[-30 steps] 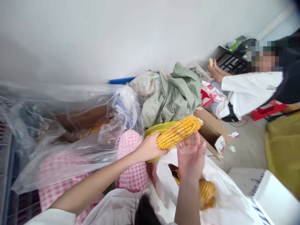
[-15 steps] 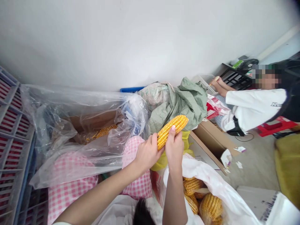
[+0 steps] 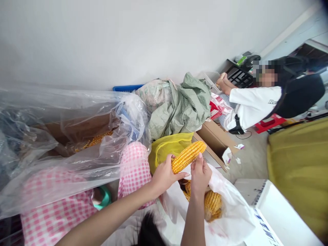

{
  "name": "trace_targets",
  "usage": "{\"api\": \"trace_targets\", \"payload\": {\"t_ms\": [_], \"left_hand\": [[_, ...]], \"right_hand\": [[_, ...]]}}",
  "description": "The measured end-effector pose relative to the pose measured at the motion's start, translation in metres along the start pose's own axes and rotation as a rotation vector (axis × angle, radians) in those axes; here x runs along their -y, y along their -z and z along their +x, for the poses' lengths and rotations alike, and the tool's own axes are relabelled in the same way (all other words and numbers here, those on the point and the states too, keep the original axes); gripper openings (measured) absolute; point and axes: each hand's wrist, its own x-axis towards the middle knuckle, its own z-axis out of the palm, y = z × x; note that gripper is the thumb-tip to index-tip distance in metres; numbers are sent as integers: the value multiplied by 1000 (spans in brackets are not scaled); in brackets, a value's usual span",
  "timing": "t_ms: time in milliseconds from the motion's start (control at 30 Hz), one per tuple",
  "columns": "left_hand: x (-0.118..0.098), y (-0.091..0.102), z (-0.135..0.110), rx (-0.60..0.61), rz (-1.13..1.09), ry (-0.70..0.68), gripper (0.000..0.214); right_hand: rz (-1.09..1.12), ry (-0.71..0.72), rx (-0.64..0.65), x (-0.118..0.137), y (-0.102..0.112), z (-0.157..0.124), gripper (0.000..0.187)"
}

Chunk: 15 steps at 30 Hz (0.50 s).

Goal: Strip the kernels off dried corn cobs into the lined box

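Note:
A dry yellow corn cob points up and to the right above a white plastic bag. My left hand is closed around the cob's lower end. My right hand grips the cob from the right side, thumb up against the kernels. Inside the white bag lie more corn cobs. Both forearms reach in from the bottom of the view.
A clear plastic sheet lines a cardboard box holding loose kernels at left. A yellow bag, a grey-green sack and an open carton sit behind. Another person in a white sleeve sits at right. A white box lies at lower right.
My right hand went from open beside the cob to gripping it. The cob and both hands have dropped closer to the white bag, and the view has swung slightly.

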Motion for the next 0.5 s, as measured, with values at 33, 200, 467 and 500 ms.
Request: {"api": "trace_targets", "payload": {"t_ms": [33,200,467,500], "left_hand": [[2,-2,0,17,-83,19,56],[11,-6,3,66,-384,54,49],[11,6,8,262,-810,174,45],[10,11,8,300,-852,186,44]], "right_hand": [[73,-11,-5,-3,5,2,46],[580,17,-159,-6,34,15,28],[582,-2,109,-59,135,38,66],[370,-43,168,-72,143,38,64]]}}
